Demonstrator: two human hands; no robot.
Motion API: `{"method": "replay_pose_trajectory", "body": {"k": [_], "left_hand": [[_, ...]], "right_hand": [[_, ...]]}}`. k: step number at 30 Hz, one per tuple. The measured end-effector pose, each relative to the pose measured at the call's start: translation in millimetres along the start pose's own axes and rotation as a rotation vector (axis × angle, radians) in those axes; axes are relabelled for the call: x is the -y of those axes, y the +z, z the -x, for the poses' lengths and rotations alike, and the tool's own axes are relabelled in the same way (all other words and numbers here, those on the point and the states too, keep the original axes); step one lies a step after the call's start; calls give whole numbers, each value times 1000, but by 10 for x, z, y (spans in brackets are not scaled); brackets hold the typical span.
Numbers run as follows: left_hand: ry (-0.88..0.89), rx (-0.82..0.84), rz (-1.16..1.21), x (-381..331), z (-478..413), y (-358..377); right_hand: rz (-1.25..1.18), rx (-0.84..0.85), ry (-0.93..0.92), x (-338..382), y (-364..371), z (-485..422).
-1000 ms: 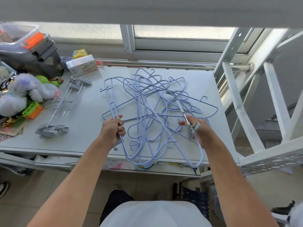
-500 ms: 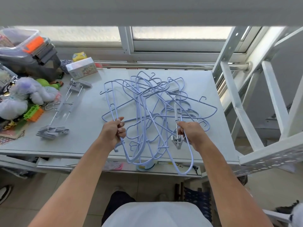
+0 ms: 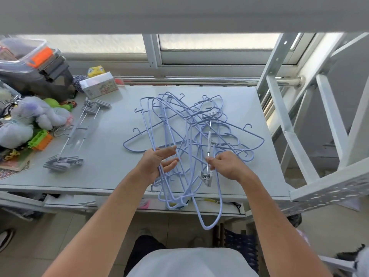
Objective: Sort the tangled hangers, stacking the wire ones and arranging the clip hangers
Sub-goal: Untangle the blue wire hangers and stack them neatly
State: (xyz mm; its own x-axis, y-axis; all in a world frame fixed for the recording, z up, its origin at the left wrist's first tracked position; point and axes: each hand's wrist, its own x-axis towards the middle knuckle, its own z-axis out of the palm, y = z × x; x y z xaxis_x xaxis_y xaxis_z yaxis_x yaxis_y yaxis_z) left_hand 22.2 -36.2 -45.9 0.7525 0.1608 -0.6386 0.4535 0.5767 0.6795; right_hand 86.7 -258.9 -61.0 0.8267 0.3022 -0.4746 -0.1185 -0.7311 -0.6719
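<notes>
In the head view, the tangle of lilac coated-wire hangers point(image 3: 189, 136) lies spread across the right half of the pale grey table point(image 3: 111, 166), with several loops hanging over the near edge. One slim metal-rod clip hanger with grey plastic clips point(image 3: 208, 140) is threaded through that tangle. Its rod runs towards the person, and its near clip is just beside the table edge.

The right hand point(image 3: 227, 164) pinches the rod just above that near clip, thumb and forefinger closed on it. The left hand point(image 3: 159, 162) is open, its fingers straight and relaxed. It lies against a bundle of the wire hangers at the near left of the pile and grips nothing.

The step in hand looks like freeing this clip hanger. To do it well, I would pull along the line of the rod rather than sideways, since the far clip sits under crossing wires and could snag. The flat left hand should press the wire bundle down so that the pile does not drag off the table. If the far clip catches, lifting the crossing wire will serve better than tugging.

A row of grey clip hangers point(image 3: 65, 161) lies well apart on the left of the table, and that seems the place for this one
</notes>
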Motion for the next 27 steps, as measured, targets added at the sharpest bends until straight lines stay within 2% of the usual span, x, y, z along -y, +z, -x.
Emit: {"method": "replay_pose_trajectory", "body": {"k": [3,7,8,11,12,16,19,24,27], "left_hand": [[6,49,-10,3,7,55],[-4,-9,-25,42,-28,141],[-4,-10,-13,52,-38,157],[-1,-8,10,43,-36,194],[-2,-4,19,40,-36,200],[2,0,28,58,-29,222],[9,7,36,62,-22,219],[14,0,56,35,-77,183],[25,-23,43,49,-123,191]], "right_hand": [[176,10,-1,-9,-20,-28],[302,64,-7,-53,-127,-79],[322,12,-26,-57,-171,-92],[239,-354,-105,-35,-249,-102],[225,-419,-146,-4,-236,-119],[304,-376,-145,175,-44,-244],[375,-428,-112,265,23,-351],[251,-544,-162,352,46,-381],[108,-480,-216,417,-23,-314]]}}
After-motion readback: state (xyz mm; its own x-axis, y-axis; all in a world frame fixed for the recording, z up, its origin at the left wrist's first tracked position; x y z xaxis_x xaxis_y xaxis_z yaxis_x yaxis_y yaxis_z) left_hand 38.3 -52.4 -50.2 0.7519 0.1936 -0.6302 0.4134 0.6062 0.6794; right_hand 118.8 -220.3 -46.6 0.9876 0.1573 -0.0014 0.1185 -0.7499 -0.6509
